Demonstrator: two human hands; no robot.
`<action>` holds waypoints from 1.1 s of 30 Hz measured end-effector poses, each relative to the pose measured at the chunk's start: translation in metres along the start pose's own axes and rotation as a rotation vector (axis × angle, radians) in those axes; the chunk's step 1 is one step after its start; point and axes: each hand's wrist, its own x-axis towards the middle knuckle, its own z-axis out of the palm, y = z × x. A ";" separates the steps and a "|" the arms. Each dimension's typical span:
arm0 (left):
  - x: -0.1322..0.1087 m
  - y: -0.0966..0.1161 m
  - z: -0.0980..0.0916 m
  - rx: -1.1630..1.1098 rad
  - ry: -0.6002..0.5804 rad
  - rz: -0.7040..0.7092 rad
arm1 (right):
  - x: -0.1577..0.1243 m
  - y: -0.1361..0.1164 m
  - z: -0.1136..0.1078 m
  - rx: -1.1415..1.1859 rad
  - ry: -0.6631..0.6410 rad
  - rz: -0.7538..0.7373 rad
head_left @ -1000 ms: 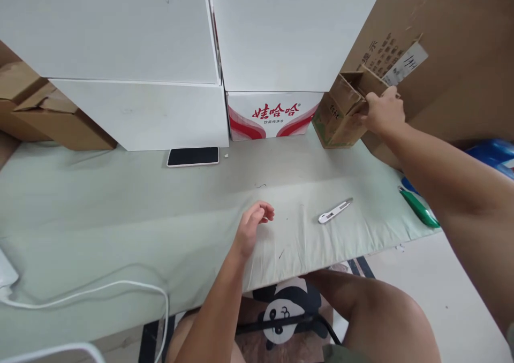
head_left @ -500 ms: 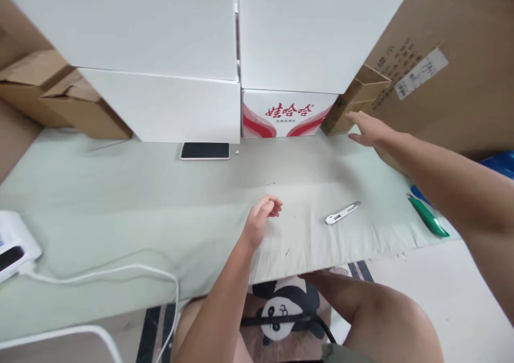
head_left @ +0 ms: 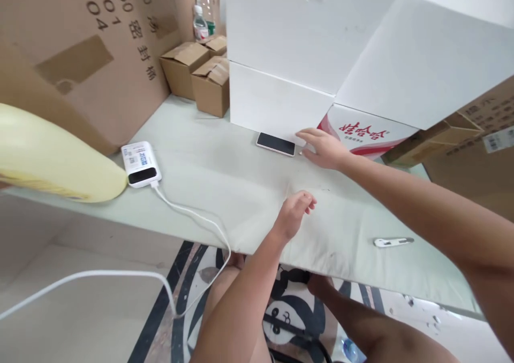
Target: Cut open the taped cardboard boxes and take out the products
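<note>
My right hand reaches over the cloth-covered table with its fingers stretched out and nothing visible in them. Its fingertips are close to the right end of a dark-screened phone, which lies flat at the foot of the white boxes. A tiny white piece lies beside my thumb. My left hand rests on the cloth nearer to me, fingers loosely curled in, with no object showing. A white box cutter lies to the right, apart from both hands.
Stacked white boxes and a red-printed carton stand at the back. Small brown boxes sit left of them. A white power bank with a white cable lies left, beside a pale yellow rounded object.
My right hand has moved left, from beside the brown box at the right to the phone. My left hand stays curled on the table. The view has turned left.
</note>
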 end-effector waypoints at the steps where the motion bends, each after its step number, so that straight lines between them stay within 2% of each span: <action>1: -0.002 0.002 -0.004 -0.017 0.014 0.005 | 0.024 -0.019 0.009 0.018 -0.008 -0.016; 5: -0.010 0.011 -0.018 -0.099 0.053 0.009 | 0.121 -0.080 0.039 0.042 -0.030 0.001; 9: -0.017 0.020 -0.038 -0.143 0.046 -0.034 | 0.215 -0.118 0.058 0.054 0.014 0.049; 14: -0.010 0.022 -0.069 -0.242 0.077 -0.015 | 0.314 -0.129 0.083 0.090 0.069 0.138; 18: -0.005 0.021 -0.084 -0.315 0.114 -0.025 | 0.355 -0.120 0.101 0.129 0.010 0.264; 21: -0.007 0.021 -0.087 -0.332 0.146 -0.016 | 0.358 -0.120 0.103 0.092 -0.017 0.287; 25: -0.010 0.022 -0.086 -0.308 0.193 0.012 | 0.329 -0.138 0.097 0.035 0.005 0.177; 29: -0.013 0.024 -0.085 -0.271 0.328 0.094 | 0.264 -0.155 0.087 0.016 0.034 0.010; 33: -0.020 0.029 -0.091 -0.237 0.524 0.213 | 0.167 -0.139 0.068 0.000 0.030 0.060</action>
